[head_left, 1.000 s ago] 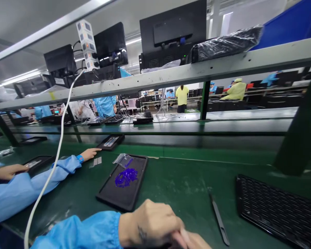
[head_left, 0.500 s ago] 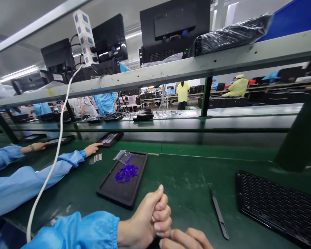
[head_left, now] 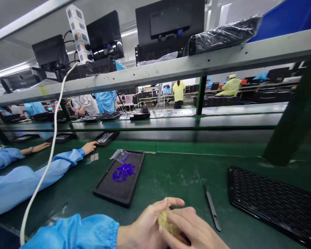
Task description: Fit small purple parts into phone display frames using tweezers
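My left hand (head_left: 145,228) and my right hand (head_left: 194,230) meet at the bottom edge of the view, over the green mat. Between their fingers sits a small yellowish lump (head_left: 166,221); both hands are closed round it. Just beyond them lies a black tray (head_left: 120,193) with a pile of small purple parts (head_left: 123,172) and a clear plastic bag (head_left: 118,155) at its far end. A dark slim tool (head_left: 211,206) lies on the mat right of my hands.
A black grid tray (head_left: 272,204) sits at the right. A co-worker's blue sleeves (head_left: 28,176) stretch in from the left, one hand touching a small black tray (head_left: 105,137). A white cable (head_left: 48,162) hangs across them. A steel shelf (head_left: 171,71) carries monitors overhead.
My left hand turned from a fist with the thumb up to cupping the yellowish lump, and my right hand rose into view and closed over it. The view drifted slightly.
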Demonstrator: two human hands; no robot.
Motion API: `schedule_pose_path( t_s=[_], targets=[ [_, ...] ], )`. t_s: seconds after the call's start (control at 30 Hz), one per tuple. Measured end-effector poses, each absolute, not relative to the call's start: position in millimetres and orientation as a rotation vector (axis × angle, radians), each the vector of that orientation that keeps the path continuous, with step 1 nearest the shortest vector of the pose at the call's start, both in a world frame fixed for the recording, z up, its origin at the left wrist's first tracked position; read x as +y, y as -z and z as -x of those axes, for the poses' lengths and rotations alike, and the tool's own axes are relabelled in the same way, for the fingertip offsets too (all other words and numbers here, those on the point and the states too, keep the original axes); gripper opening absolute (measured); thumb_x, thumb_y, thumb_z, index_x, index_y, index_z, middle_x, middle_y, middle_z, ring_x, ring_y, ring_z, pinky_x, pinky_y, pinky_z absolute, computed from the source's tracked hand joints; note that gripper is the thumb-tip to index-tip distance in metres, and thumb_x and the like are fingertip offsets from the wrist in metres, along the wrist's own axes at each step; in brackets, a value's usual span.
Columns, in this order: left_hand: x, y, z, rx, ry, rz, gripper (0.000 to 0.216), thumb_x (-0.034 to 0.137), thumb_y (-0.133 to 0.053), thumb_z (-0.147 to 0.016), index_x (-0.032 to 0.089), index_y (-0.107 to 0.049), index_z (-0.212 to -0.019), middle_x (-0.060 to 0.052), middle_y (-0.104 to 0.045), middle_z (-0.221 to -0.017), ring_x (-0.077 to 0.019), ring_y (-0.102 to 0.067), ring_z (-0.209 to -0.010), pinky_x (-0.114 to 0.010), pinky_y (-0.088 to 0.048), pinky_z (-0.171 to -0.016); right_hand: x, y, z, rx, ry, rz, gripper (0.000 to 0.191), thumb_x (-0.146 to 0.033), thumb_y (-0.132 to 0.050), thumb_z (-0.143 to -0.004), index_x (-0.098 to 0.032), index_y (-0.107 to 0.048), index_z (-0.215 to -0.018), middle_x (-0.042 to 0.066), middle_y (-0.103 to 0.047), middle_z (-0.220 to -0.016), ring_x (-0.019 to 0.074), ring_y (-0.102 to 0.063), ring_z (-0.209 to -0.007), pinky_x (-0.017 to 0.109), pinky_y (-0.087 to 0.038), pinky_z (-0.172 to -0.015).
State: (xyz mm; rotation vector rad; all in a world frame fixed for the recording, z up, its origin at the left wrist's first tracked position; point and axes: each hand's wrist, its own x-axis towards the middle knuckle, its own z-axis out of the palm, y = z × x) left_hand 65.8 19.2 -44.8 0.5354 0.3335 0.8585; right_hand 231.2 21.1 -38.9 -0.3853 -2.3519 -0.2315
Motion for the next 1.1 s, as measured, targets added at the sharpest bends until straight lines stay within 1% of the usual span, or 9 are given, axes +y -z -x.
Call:
schedule_pose_path(
  t_s=[0.1, 0.2, 0.33, 0.5, 0.67, 0.8, 0.9, 1.0, 1.1],
  targets=[
    [20, 45, -67, 0.255, -0.815, -0.537, 0.038, 0.044, -0.065, -0.093, 0.013, -0.067, -0.116, -0.014, -0.068, -0.123, -0.0221, -0.063, -0.116, -0.035, -0.039, -0.108, 22, 29, -236, -2.344, -0.024, 0.519, 0.032, -0.020, -0.049, -0.097, -0.032, -0.066, -0.121, 0.004, -0.076, -0.100, 0.0171, -0.072, -0.083, 0.025, -0.058, -0.074],
    [19, 42, -68, 0.248, -0.727, -0.598, 0.049, 0.056, -0.061, -0.093, 0.015, -0.068, -0.120, -0.010, -0.068, -0.121, -0.0177, -0.063, -0.112, -0.029, -0.036, -0.108, 28, 15, -242, -2.258, -0.333, 0.638, 0.024, -0.018, -0.046, -0.097, -0.028, -0.067, -0.106, 0.002, -0.073, -0.094, 0.0143, -0.070, -0.080, 0.021, -0.057, -0.070],
    [18, 34, -64, 0.319, -0.711, -0.829, 0.054, 0.056, -0.060, -0.095, 0.016, -0.062, -0.131, -0.013, -0.063, -0.126, -0.0178, -0.063, -0.108, -0.031, -0.039, -0.103, 37, 6, -248, -2.075, -0.411, 0.658, 0.021, -0.014, -0.044, -0.096, -0.023, -0.062, -0.092, 0.004, -0.066, -0.086, 0.0134, -0.066, -0.076, 0.022, -0.055, -0.067],
    [22, 25, -57, 0.478, -0.911, -0.996, 0.044, 0.040, -0.077, -0.086, 0.009, -0.067, -0.115, -0.012, -0.065, -0.108, -0.0141, -0.063, -0.093, -0.026, -0.045, -0.090, 41, 9, -249, -2.052, -0.435, 0.711, 0.019, -0.015, -0.048, -0.096, -0.022, -0.065, -0.091, 0.005, -0.069, -0.089, 0.0160, -0.067, -0.081, 0.026, -0.056, -0.072],
    [31, 17, -46, 0.694, -0.957, -1.178, 0.047, 0.043, -0.085, -0.074, 0.012, -0.060, -0.101, -0.007, -0.068, -0.090, -0.0126, -0.062, -0.072, -0.026, -0.049, -0.073, 44, 9, -244, -1.930, -0.832, 0.962, 0.022, -0.038, -0.059, -0.093, -0.022, -0.073, -0.100, 0.007, -0.075, -0.097, 0.0216, -0.072, -0.089, 0.031, -0.060, -0.080],
    [40, 11, -31, 0.895, -0.971, -1.819, 0.031, 0.042, -0.072, -0.086, 0.015, -0.061, -0.098, -0.003, -0.066, -0.085, -0.0132, -0.059, -0.074, -0.025, -0.046, -0.070, 39, 9, -236, -1.755, -1.290, 1.103, 0.037, -0.055, -0.065, -0.085, -0.019, -0.076, -0.089, 0.009, -0.077, -0.088, 0.0249, -0.073, -0.080, 0.033, -0.062, -0.074],
    [48, 9, -21, 0.962, -0.953, -2.313, 0.024, 0.039, -0.057, -0.097, 0.016, -0.060, -0.098, -0.003, -0.065, -0.087, -0.0141, -0.059, -0.077, -0.026, -0.045, -0.073, 34, 10, -231, -1.618, -1.538, 1.087, 0.044, -0.054, -0.068, -0.082, -0.020, -0.075, -0.108, 0.013, -0.077, -0.105, 0.0283, -0.074, -0.093, 0.039, -0.061, -0.087],
    [51, 11, -16, 0.963, -0.826, -2.728, 0.026, 0.032, -0.041, -0.103, 0.014, -0.059, -0.098, -0.006, -0.065, -0.088, -0.0162, -0.060, -0.080, -0.029, -0.045, -0.076, 34, 12, -229, -1.652, -1.531, 1.082, 0.051, -0.055, -0.073, -0.077, -0.022, -0.073, -0.115, 0.013, -0.076, -0.112, 0.0292, -0.074, -0.097, 0.041, -0.059, -0.092],
    [46, 12, -18, 0.883, -0.679, -3.073, 0.028, 0.024, -0.033, -0.105, 0.014, -0.060, -0.105, -0.004, -0.061, -0.082, -0.0160, -0.057, -0.079, -0.030, -0.040, -0.071, 37, 11, -229, -1.806, -1.352, 1.161, 0.044, -0.060, -0.075, -0.073, -0.022, -0.077, -0.094, 0.009, -0.078, -0.096, 0.0265, -0.074, -0.083, 0.032, -0.062, -0.077]
  ],
)
